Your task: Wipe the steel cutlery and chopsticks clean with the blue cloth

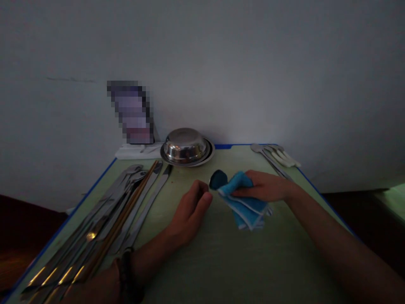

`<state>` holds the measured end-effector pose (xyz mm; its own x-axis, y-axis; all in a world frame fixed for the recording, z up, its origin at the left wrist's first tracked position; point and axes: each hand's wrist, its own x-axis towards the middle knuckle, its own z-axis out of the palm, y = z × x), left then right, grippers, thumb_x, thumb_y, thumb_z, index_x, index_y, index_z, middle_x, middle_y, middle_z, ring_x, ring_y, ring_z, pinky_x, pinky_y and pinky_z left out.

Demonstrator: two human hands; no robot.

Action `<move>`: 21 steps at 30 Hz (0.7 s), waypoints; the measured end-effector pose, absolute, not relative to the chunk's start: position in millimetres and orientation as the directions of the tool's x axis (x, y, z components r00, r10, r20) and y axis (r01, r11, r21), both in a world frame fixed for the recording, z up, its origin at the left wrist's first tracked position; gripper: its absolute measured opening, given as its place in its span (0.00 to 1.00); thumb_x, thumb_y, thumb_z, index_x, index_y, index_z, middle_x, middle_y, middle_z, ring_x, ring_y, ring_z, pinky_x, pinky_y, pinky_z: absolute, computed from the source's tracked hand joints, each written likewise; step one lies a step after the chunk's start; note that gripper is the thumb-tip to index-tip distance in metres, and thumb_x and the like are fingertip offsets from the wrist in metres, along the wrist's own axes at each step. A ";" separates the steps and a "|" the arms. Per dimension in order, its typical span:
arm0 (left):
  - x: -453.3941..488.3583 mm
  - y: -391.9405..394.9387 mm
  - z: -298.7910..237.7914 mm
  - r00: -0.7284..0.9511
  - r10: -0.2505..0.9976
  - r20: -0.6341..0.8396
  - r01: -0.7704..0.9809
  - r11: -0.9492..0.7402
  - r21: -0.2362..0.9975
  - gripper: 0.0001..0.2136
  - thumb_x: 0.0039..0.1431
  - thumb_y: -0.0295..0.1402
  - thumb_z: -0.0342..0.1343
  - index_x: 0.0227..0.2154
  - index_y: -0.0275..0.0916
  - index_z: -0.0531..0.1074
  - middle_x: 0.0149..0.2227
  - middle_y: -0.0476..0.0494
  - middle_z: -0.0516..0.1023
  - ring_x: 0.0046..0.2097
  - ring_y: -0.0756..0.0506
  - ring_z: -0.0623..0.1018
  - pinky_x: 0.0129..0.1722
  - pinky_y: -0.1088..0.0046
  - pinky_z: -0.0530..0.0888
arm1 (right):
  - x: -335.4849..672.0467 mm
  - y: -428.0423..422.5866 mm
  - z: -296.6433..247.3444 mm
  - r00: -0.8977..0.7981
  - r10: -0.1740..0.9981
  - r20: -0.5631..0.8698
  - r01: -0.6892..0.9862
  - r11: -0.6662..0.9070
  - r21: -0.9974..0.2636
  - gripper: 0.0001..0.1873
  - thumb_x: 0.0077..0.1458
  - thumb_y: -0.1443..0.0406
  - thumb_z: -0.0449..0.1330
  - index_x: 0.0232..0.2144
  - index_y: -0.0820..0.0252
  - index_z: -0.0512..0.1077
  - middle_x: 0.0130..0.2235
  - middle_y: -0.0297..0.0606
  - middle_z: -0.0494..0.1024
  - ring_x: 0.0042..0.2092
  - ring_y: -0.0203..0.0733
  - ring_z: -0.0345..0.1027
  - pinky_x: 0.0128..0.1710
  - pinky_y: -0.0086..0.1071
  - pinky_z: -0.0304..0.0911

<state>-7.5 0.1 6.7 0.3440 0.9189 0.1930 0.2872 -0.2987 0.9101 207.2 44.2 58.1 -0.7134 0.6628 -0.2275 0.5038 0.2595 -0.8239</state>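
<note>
- Metal tools [110, 211] lie in long rows on the left of the table [221, 270], with brown chopsticks [134, 201] among them. Their near ends are dark, and some run off the bottom of the view.
- Something tall [134, 112] leans at the back. It is all blurry squares, so I cannot tell what it shows.
- An arm with a dark band [127, 270] on it hides some tools. A swing to the left could bump them out of line.
- A shiny bowl [185, 143] sits upside down on a round plate [210, 154] at the back. Anything under the bowl is hidden.
- The left hand [191, 211] is curled, thumb near fingers. I cannot tell if its grip holds the spoon or is just beside it.
- The spoon [218, 180], if it is one, has its round head between the left hand and the blue cloth [245, 207]. Its handle is hidden. It could drop if the soft cloth slides.
- The right hand [264, 185] pinches the cloth in its grip.
- More spoons [281, 157] lie at the far right. Their pile is hard to count. A bump from the right arm could spread them.
</note>
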 end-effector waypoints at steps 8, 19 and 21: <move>-3.4 1.8 4.1 0.368 0.908 0.197 0.537 -0.381 0.753 0.14 0.60 0.34 0.42 0.19 0.39 0.56 0.18 0.56 0.56 0.21 0.53 0.60 0.22 0.77 0.56 | 207.0 45.1 61.2 -0.729 0.589 -0.350 0.657 0.456 -0.601 0.18 0.54 0.55 0.51 0.29 0.63 0.72 0.23 0.31 0.69 0.23 0.30 0.60 0.24 0.24 0.56; -5.8 1.5 1.2 0.302 0.923 0.237 0.554 -0.372 0.745 0.13 0.59 0.33 0.41 0.19 0.40 0.55 0.17 0.56 0.55 0.20 0.53 0.60 0.20 0.77 0.55 | 267.0 49.3 87.0 -0.565 0.686 -0.458 0.759 0.214 -0.615 0.18 0.50 0.53 0.55 0.26 0.63 0.72 0.24 0.35 0.73 0.24 0.33 0.66 0.22 0.25 0.62; -5.0 2.9 0.3 0.305 0.932 0.197 0.587 -0.347 0.731 0.11 0.60 0.34 0.41 0.22 0.40 0.56 0.19 0.55 0.59 0.22 0.52 0.63 0.22 0.77 0.57 | 270.4 49.4 88.2 -0.550 0.695 -0.463 0.775 0.218 -0.593 0.18 0.49 0.53 0.55 0.27 0.63 0.72 0.25 0.35 0.74 0.24 0.34 0.66 0.22 0.26 0.63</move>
<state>-5.0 2.9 0.3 0.3050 0.9317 0.1971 0.5873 -0.3470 0.7313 270.4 49.4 88.2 -0.5502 0.6946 -0.4635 0.7751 0.2182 -0.5930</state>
